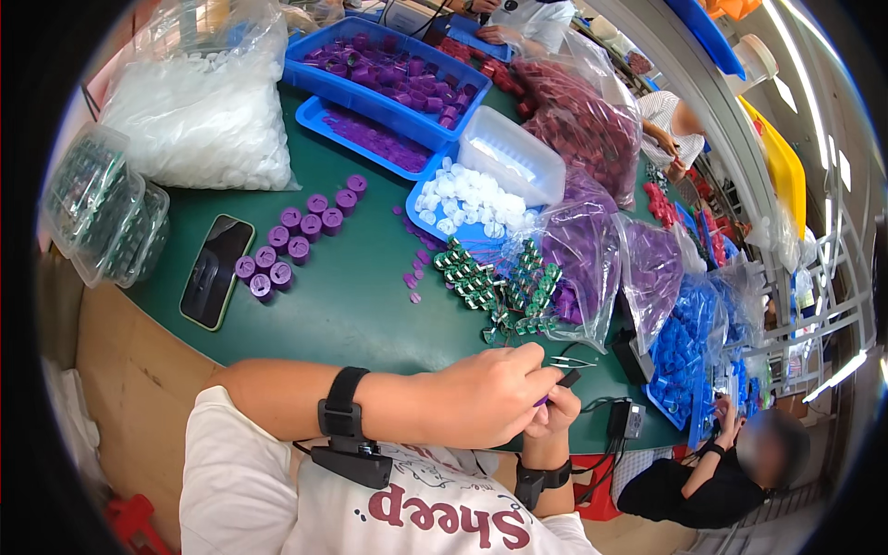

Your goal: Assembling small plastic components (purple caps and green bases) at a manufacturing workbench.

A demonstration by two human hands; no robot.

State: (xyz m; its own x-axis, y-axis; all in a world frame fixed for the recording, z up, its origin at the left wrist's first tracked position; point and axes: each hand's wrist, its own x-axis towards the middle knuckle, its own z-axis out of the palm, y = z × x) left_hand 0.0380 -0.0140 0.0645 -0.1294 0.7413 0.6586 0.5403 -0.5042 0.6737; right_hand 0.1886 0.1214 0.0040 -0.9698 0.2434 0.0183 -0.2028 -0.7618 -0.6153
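Observation:
My left hand (490, 393) reaches across the table's near edge, its fingers closed and meeting those of my right hand (555, 413). A small purple cap (541, 401) shows between them, mostly covered by fingers. My right hand is closed around it. What the left fingers pinch is hidden. A short black piece (570, 377) juts out beside the fingertips. Just beyond it are metal tweezers (573, 362); whether they are held or lying down, I cannot tell. Green circuit boards with thin wires (481, 282) lie heaped beyond my hands.
Purple caps (298, 250) stand in rows beside a phone (217, 273). Farther off are a blue bin (305, 79) of purple parts, a blue tray (425, 199) of white pieces and a bag of white parts (208, 120). Blue parts (684, 347) and a seated person (703, 472) are at right.

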